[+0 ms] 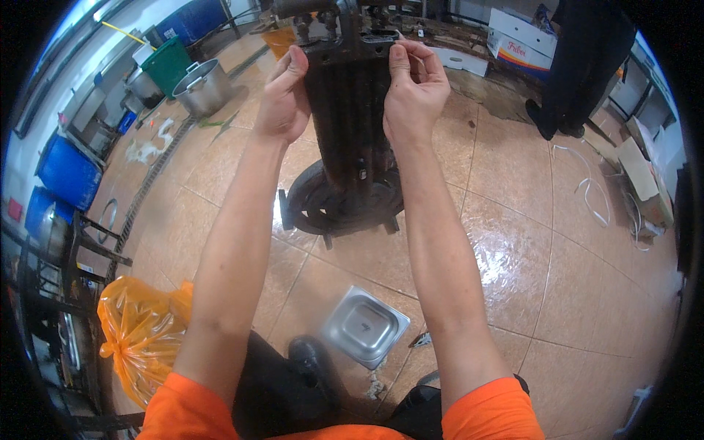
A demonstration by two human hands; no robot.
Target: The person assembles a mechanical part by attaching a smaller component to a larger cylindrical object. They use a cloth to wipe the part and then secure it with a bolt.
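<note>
"Head view: I'm watching from far off; what is the left hand [284, 99] doing?"

"It's clamping the near left edge of a tall dark metal frame [348, 95], its thumb pressing at the corner (its fingertips are hiding behind, so I'm only seeing part of the grip)."

"And the right hand [416, 95]?"

"It's pinching the opposite corner, thumb and forefinger closing there. The frame is standing between the two hands, and I'm seeing a round slotted black base [345, 214] with stubby feet below it, on the tiles."

"What are you finding nearer the body?"

"A square steel tray [359, 337] is lying on the floor in front of the wearer, just beside a black shoe [312, 359]. A knotted orange bag [139, 337] is sitting by the left forearm."

"Farther out?"

"I'm making out a steel pot [202, 88] beside a green bin [167, 66] at upper left. At upper right, another person's dark-trousered legs [587, 66] are standing near a white box [521, 40]."
</note>
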